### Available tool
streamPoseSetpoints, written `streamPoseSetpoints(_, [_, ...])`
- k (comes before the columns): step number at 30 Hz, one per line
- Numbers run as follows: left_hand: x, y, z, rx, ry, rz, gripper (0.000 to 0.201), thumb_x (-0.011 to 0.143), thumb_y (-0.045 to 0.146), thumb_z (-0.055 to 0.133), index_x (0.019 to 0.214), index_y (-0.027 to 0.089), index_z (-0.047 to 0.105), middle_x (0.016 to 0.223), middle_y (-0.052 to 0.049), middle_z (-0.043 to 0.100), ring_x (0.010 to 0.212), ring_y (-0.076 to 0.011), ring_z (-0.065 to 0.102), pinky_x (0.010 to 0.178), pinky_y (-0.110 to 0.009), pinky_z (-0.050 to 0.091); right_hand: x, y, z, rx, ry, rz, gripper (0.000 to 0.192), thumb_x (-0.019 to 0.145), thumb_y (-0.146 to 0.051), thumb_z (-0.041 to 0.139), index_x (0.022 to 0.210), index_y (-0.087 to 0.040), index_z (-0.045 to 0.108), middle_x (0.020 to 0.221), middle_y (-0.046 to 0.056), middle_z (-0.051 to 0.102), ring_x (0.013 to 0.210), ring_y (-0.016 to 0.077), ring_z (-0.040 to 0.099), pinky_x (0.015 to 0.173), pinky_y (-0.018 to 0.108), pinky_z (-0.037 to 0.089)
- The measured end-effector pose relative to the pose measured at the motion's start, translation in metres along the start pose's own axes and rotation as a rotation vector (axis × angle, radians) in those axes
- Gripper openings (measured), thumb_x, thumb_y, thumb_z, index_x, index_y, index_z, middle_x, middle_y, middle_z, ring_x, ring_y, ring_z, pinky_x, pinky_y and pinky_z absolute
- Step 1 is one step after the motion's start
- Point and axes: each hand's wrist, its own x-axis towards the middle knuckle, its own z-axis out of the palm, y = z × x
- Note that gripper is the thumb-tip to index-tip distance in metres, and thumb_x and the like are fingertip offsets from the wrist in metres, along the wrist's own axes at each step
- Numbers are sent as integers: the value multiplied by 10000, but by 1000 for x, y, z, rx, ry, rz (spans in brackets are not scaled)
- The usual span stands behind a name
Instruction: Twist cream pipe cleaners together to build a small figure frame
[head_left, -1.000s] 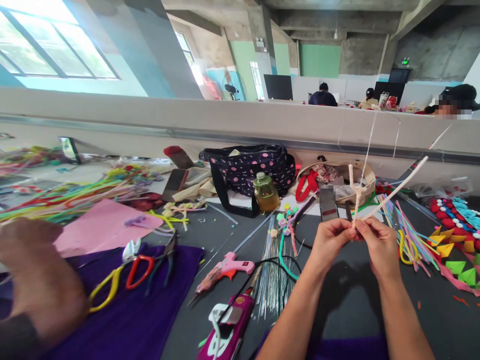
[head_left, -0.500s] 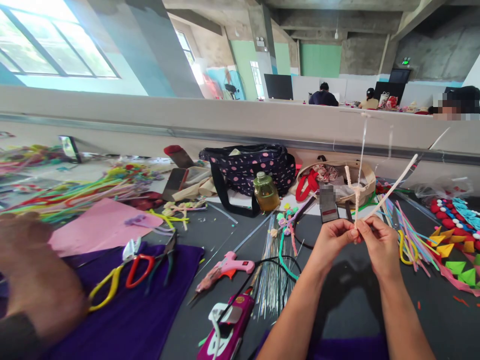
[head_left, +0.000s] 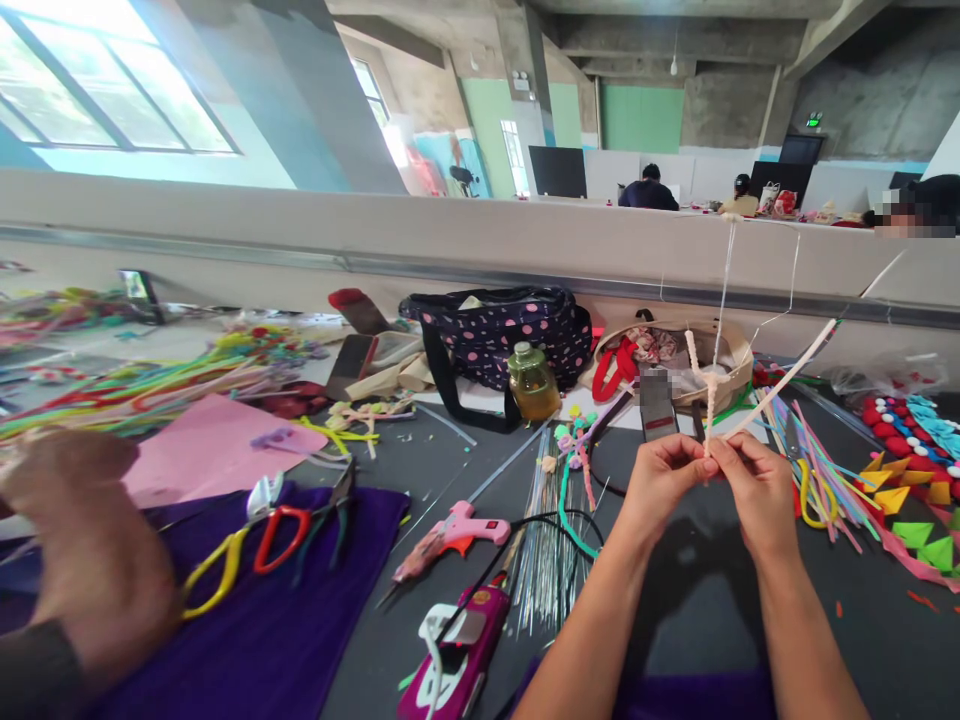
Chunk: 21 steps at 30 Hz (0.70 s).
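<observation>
Both hands meet above the dark tabletop (head_left: 705,600), the left hand (head_left: 664,480) and right hand (head_left: 757,492) pinching the white pipe-cleaner stem (head_left: 707,385) at its foot, its long axis rising upright from the fingers (head_left: 694,460).

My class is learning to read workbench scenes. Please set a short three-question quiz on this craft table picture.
1. True or false: both of the person's hands pinch the white pipe cleaner.
2. What stands just in front of the polka-dot bag? A) a yellowish bottle B) a red mug C) a tape roll
3. Fill in: the pink glue gun lies on the table to the ____ of the purple cloth.

Key
1. True: the left hand and the right hand meet at its lower end.
2. A, the yellowish bottle.
3. Right.
</observation>
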Motion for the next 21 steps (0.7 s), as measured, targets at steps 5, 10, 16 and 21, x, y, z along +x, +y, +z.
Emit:
streamPoseSetpoints(5, [0, -1, -1, -19, -29, 15, 291, 590, 344, 806, 656, 112, 644, 617, -35, 643, 572, -116, 566, 579, -234, 420, 1, 1, 0, 50, -4, 17, 206, 792, -315, 630, 633, -184, 636, 655, -2, 580, 620, 137, 520, 567, 246, 422])
streamPoseSetpoints(10, [0, -1, -1, -18, -49, 29, 295, 605, 358, 797, 661, 106, 654, 618, -39, 646, 567, -115, 564, 582, -236, 421, 2, 0, 0, 34, 11, 2, 212, 791, -319, 628, 630, -182, 649, 648, 5, 588, 607, 140, 529, 557, 253, 435])
streamPoseSetpoints(16, [-1, 0, -1, -17, -53, 7, 306, 608, 379, 794, 673, 109, 662, 637, -45, 649, 598, -125, 571, 587, -232, 423, 2, 0, -2, 5, 13, -21, 198, 790, -316, 624, 648, -184, 659, 680, 18, 615, 629, 153, 552, 562, 261, 454])
streamPoseSetpoints(21, [-2, 2, 0, -23, -68, 15, 300, 629, 383, 780, 668, 107, 671, 626, -43, 640, 592, -118, 555, 596, -233, 420, 1, -2, -2, 18, 10, -23, 171, 793, -304, 631, 674, -188, 673, 679, 8, 617, 602, 141, 550, 548, 257, 439])
